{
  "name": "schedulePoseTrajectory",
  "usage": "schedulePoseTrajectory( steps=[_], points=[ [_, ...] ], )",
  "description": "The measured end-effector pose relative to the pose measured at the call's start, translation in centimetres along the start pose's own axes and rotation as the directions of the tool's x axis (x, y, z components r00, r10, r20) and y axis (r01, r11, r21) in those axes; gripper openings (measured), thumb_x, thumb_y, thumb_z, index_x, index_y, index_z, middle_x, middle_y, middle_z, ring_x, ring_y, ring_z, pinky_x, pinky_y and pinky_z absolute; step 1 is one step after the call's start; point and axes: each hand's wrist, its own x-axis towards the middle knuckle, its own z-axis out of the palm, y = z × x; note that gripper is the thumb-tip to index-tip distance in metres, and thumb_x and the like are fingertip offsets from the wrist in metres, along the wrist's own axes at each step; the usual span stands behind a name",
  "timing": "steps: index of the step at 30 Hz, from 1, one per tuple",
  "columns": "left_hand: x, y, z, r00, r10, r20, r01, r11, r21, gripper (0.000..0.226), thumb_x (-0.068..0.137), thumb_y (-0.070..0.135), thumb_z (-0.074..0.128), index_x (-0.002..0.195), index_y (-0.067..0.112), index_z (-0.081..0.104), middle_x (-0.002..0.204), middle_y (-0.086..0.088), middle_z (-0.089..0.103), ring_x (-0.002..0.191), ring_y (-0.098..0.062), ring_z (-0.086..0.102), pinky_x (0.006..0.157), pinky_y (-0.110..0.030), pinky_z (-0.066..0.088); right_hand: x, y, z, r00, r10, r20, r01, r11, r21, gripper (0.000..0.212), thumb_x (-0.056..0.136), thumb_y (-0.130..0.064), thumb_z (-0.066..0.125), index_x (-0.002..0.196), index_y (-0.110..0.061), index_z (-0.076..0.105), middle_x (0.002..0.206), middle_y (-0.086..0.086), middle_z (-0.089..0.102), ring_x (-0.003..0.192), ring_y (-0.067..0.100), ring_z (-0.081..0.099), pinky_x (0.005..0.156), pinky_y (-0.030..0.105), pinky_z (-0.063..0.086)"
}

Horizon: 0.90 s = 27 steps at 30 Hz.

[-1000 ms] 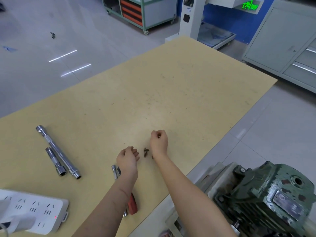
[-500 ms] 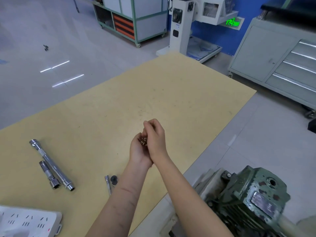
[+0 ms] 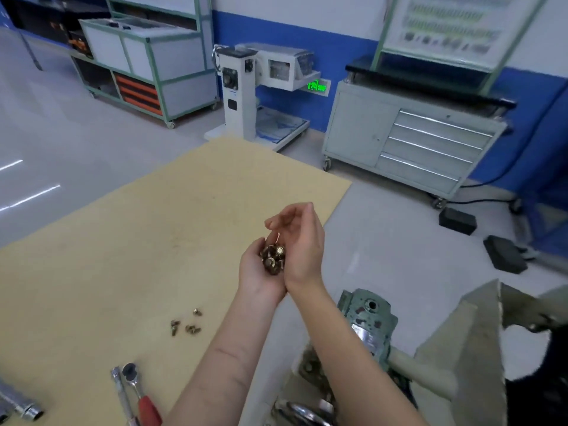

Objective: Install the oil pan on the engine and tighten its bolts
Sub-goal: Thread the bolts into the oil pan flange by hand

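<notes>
My left hand [image 3: 255, 276] is cupped palm up above the table's right edge and holds a small heap of several brass-coloured bolts [image 3: 273, 256]. My right hand [image 3: 304, 241] lies against it, fingers loosely curled over the heap with nothing pinched in them. Three more bolts [image 3: 186, 326] lie loose on the yellow table [image 3: 123, 241], below and left of my hands. The green engine [image 3: 367, 318] stands low to the right, partly hidden by my right forearm. No oil pan is clearly visible.
A red-handled ratchet [image 3: 141, 395] and a thin extension bar [image 3: 118, 385] lie at the table's front edge, with a chrome socket bar [image 3: 23, 407] at the bottom left. A grey angled metal piece [image 3: 461, 348] rises right of the engine. A drawer cabinet [image 3: 415, 142] stands beyond.
Both hands rose off the table with the gathered bolts and shifted right toward the table's edge. My right hand came up against the cupped left. The view swung up and right.
</notes>
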Motion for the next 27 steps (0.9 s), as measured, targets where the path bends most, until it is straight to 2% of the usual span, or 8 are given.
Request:
schedulePoseTrajectory(
  steps=[7,10,13,15,17,22,25,27],
  points=[
    [-1.6,-9.5,2.8,0.964,-0.266,0.02,0.264,0.961,0.082,0.032,0.094,0.012,0.033,0.067,0.009,0.049,0.047,-0.005,0.054,0.05,-0.014,0.056,0.051,-0.024,0.047,-2.0,-8.8,-7.3,0.954,-0.291,-0.076,0.246,0.9,-0.36,0.026,0.089,-0.023,0.039,0.069,-0.023,0.055,0.067,-0.01,0.058,0.069,0.012,0.055,0.053,0.031,0.04],
    [-2.2,-13.8,3.4,0.918,-0.395,0.033,0.387,0.911,0.146,0.026,0.095,0.015,0.038,0.075,0.009,0.054,0.064,-0.005,0.056,0.063,-0.015,0.058,0.045,-0.024,0.051,-3.7,-13.2,-12.3,0.875,-0.452,0.174,0.392,0.451,-0.802,0.013,0.083,-0.009,0.053,0.082,-0.006,0.066,0.081,0.003,0.062,0.08,0.025,0.058,0.073,0.033,0.045],
    [-2.8,-18.4,3.7,0.894,-0.448,0.014,0.432,0.868,0.244,0.028,0.095,0.014,0.035,0.076,0.005,0.052,0.075,-0.006,0.054,0.07,-0.016,0.055,0.067,-0.023,0.052,-6.5,-16.9,-17.3,0.931,-0.171,0.323,0.336,0.05,-0.941,0.018,0.078,-0.009,0.063,0.093,-0.004,0.071,0.099,0.015,0.063,0.098,0.034,0.054,0.084,0.044,0.044],
    [-3.4,-21.6,3.5,0.876,-0.482,-0.021,0.464,0.829,0.312,0.031,0.096,0.015,0.033,0.072,0.005,0.051,0.066,-0.007,0.054,0.056,-0.017,0.057,0.053,-0.019,0.052,-8.5,-19.0,-20.2,0.96,-0.03,0.28,0.278,-0.053,-0.959,0.022,0.083,-0.014,0.061,0.103,-0.009,0.07,0.113,0.011,0.059,0.111,0.031,0.047,0.093,0.045,0.039],
    [-4.3,-24.7,3.3,0.849,-0.527,-0.048,0.509,0.79,0.341,0.034,0.097,0.015,0.032,0.07,0.005,0.05,0.051,-0.008,0.055,0.039,-0.017,0.057,0.036,-0.017,0.046,-9.9,-21.2,-22.8,0.966,0.031,0.256,0.258,-0.122,-0.958,0.026,0.087,-0.019,0.057,0.111,-0.015,0.066,0.118,0.005,0.057,0.116,0.025,0.041,0.098,0.041,0.033],
    [-6.1,-31.7,2.8,0.826,-0.559,-0.073,0.528,0.722,0.447,0.035,0.098,0.015,0.032,0.071,0.004,0.051,0.041,-0.009,0.056,0.032,-0.014,0.055,0.028,-0.015,0.038,-11.7,-25.8,-28.5,0.971,0.097,0.219,0.239,-0.317,-0.918,0.029,0.089,-0.026,0.051,0.116,-0.028,0.062,0.111,-0.007,0.059,0.115,0.017,0.038,0.104,0.029,0.01],
    [-6.3,-35.4,2.2,0.793,-0.607,-0.057,0.562,0.69,0.456,0.029,0.097,0.015,0.033,0.079,0.002,0.053,0.057,-0.011,0.06,0.049,-0.016,0.061,0.035,-0.019,0.048,-12.5,-27.5,-31.2,0.971,0.078,0.224,0.237,-0.384,-0.893,0.028,0.091,-0.025,0.045,0.113,-0.027,0.061,0.106,-0.009,0.059,0.113,0.016,0.039,0.109,0.031,0.0],
    [-6.2,-37.5,1.7,0.775,-0.629,-0.063,0.58,0.667,0.469,0.024,0.094,0.014,0.036,0.082,0.003,0.054,0.072,-0.009,0.058,0.069,-0.015,0.058,0.047,-0.022,0.052,-13.2,-28.7,-32.8,0.966,0.008,0.259,0.247,-0.331,-0.911,0.026,0.091,-0.022,0.047,0.112,-0.023,0.062,0.101,-0.006,0.06,0.107,0.016,0.045,0.11,0.031,0.012]
  ],
)
